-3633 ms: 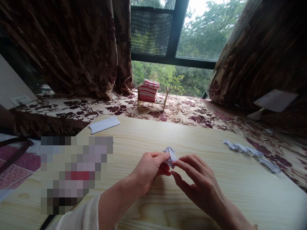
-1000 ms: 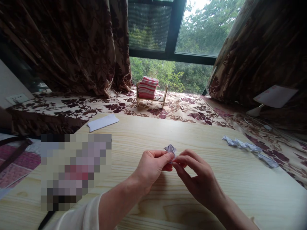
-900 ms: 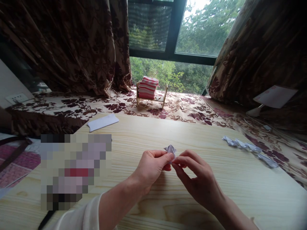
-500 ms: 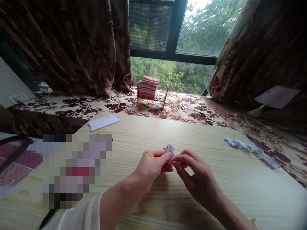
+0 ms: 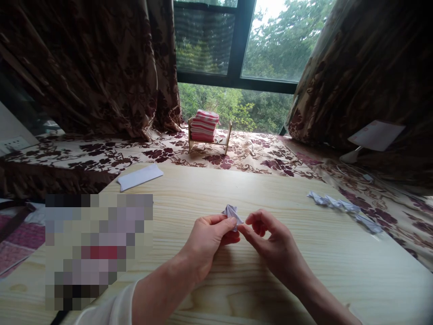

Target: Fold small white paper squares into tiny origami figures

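A small folded piece of white paper (image 5: 232, 212) is held just above the pale wooden table (image 5: 304, 266), in the middle of the view. My left hand (image 5: 208, 239) pinches its left side between thumb and fingers. My right hand (image 5: 270, 241) pinches its right edge with thumb and forefinger, the other fingers curled. Most of the paper is hidden behind my fingertips.
A row of several folded paper pieces (image 5: 343, 210) lies at the table's right edge. A folded white sheet (image 5: 140, 176) lies at the far left. A small wooden stand with striped red-and-white cloth (image 5: 207, 128) sits on the floral windowsill cloth. A blurred-out patch covers the left of the table.
Both hands kept pinching the paper; my right fingers shifted closer along its edge. The view drifted slightly to the right.
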The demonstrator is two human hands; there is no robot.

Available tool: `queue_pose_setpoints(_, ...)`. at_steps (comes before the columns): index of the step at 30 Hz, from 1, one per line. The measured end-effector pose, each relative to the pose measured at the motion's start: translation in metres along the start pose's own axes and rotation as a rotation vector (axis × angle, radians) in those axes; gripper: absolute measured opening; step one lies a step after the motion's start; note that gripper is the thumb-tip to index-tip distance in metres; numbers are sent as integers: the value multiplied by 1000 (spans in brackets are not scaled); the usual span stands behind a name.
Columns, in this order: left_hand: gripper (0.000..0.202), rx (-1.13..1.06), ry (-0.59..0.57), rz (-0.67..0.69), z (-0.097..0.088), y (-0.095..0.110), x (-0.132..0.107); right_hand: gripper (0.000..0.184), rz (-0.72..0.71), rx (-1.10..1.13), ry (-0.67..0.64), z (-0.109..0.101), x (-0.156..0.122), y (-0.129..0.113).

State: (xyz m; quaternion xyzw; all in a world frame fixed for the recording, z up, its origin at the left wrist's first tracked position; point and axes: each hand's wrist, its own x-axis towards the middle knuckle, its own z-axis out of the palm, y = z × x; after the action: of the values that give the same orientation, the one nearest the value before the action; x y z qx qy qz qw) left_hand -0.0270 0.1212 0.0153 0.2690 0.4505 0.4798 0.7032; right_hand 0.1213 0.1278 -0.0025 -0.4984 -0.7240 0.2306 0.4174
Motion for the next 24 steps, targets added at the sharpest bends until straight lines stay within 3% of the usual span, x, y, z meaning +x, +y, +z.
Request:
queue_pose_setpoints(4,19,-34,-29,9,1,0,-1,30,187,170,-45,-4,3,4)
queue_pose_setpoints(7,18,-45,-65,9,2,1,-1,31,236,310,-86,-5,4,2)
queue_pose_setpoints(13,16,48,-62,41,3,4,-1,28,227,436,-67,-4,3,1)
queue_pose_setpoints(24,19,172,-26,52,10,6,-5,25,152,390,-86,-10,8,-4)
